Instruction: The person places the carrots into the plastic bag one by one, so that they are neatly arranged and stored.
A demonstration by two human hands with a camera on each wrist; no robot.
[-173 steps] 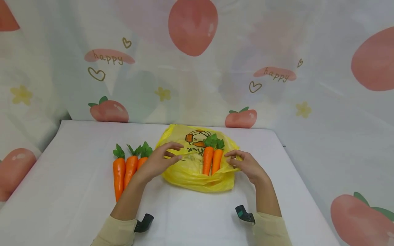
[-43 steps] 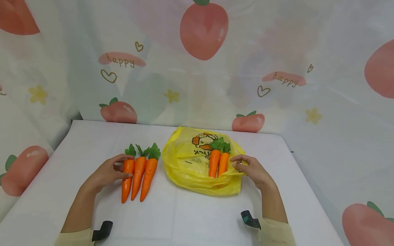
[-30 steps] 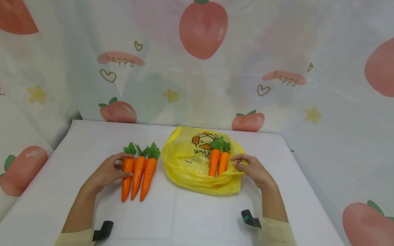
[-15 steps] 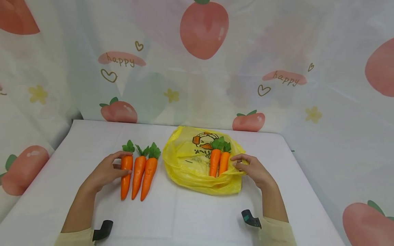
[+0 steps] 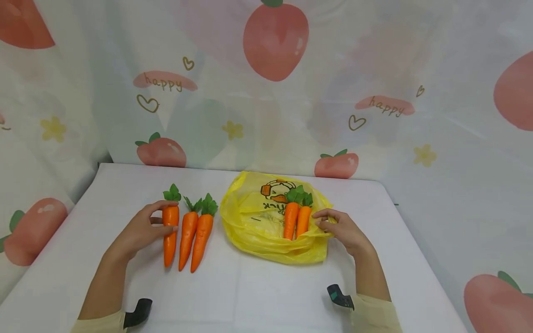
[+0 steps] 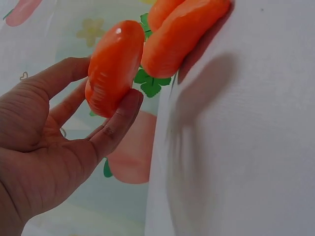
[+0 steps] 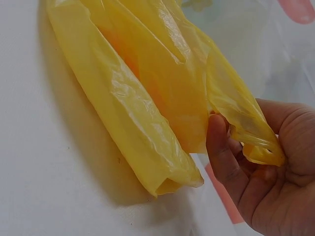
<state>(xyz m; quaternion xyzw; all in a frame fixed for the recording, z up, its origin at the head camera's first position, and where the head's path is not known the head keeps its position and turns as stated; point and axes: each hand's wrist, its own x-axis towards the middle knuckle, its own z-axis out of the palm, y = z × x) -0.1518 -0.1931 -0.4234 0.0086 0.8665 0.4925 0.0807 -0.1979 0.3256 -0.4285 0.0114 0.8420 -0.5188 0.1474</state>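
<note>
Left of frame, left hand (image 5: pixel 139 230) pinches carrot (image 5: pixel 171 215), probably light, slick, best gripped below leaves; right hand (image 5: pixel 343 231) pinches flimsy bag (image 5: pixel 266 247).

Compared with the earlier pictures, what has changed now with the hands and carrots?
The left hand moved left from the yellow bag to the leftmost carrot and now holds it; this carrot shifted slightly forward, perhaps upward. The right hand still holds the bag; the two bagged carrots and the other two loose carrots stayed.
</note>
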